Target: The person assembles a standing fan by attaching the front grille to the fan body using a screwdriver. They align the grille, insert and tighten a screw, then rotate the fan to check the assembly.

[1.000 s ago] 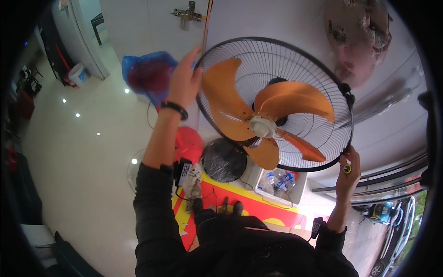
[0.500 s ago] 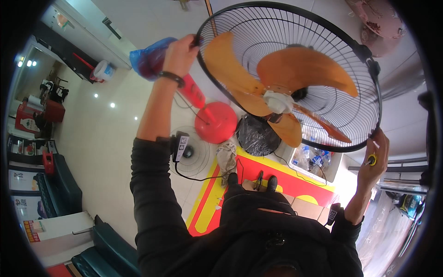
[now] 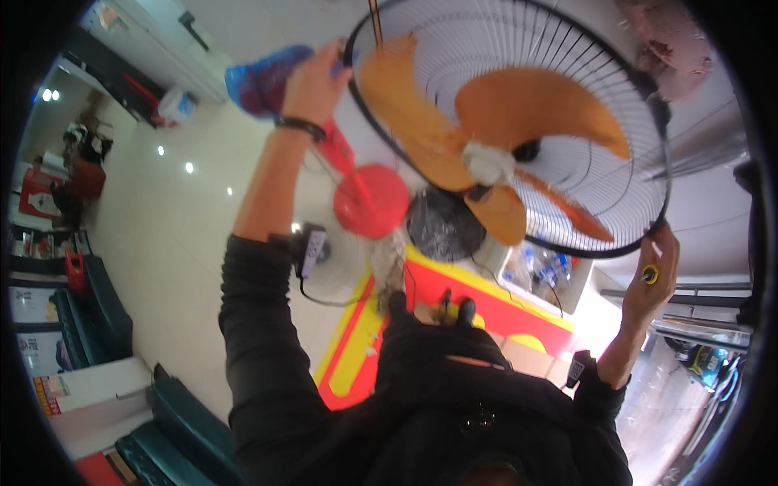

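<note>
"So, where's the fan?"
"Between your left hand, fingers curled on its rim, and your right hand, closed on the opposite edge beside a small yellow thing."

Two bare hands, one round black wire fan guard, four curved orange blades, one white hub, one round red base, one blue-and-dark-red plastic bag, two dark shoes, and one white bin of plastic bottles too blurred to count.
</note>
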### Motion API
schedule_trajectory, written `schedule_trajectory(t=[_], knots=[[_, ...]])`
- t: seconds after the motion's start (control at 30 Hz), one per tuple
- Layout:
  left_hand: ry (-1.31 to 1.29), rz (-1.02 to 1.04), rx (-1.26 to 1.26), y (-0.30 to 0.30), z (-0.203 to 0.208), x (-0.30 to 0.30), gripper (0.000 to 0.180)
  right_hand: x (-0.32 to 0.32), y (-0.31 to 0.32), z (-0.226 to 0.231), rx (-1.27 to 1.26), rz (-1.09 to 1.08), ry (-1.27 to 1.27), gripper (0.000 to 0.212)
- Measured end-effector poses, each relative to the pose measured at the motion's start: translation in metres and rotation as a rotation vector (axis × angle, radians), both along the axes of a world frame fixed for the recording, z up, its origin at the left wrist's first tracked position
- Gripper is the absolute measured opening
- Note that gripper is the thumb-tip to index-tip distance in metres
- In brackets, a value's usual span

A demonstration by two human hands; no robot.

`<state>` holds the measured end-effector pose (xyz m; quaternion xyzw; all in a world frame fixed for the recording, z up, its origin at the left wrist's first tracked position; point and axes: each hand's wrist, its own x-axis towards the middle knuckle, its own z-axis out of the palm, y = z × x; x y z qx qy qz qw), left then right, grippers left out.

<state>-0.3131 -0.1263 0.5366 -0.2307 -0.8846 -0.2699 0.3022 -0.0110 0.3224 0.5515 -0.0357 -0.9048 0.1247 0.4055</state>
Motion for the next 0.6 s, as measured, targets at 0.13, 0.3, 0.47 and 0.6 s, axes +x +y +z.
schedule_trajectory(t=[0.13, 0.3, 0.47, 0.6], knots=[[-0.126, 0.22, 0.11, -0.045, -0.054, 0.047, 0.031, 0.006, 0.022, -0.012, 0.185, 0.113, 0.101, 0.018], [-0.46, 0.388, 0.439, -0.099, -0.195, 0.162, 0.027, 0.044, 0.003, -0.068, -0.357, 0.432, -0.081, 0.028], [-0.93, 0.552, 0.036, -0.134, -0.392, 0.243, 0.027, 0.075, -0.094, -0.202, -0.593, 0.345, -1.146, 0.013], [-1.198, 0.473, -0.014, -0.145, -0.577, 0.279, 0.037, 0.079, -0.132, -0.347, -0.526, 0.178, -1.67, 0.037]])
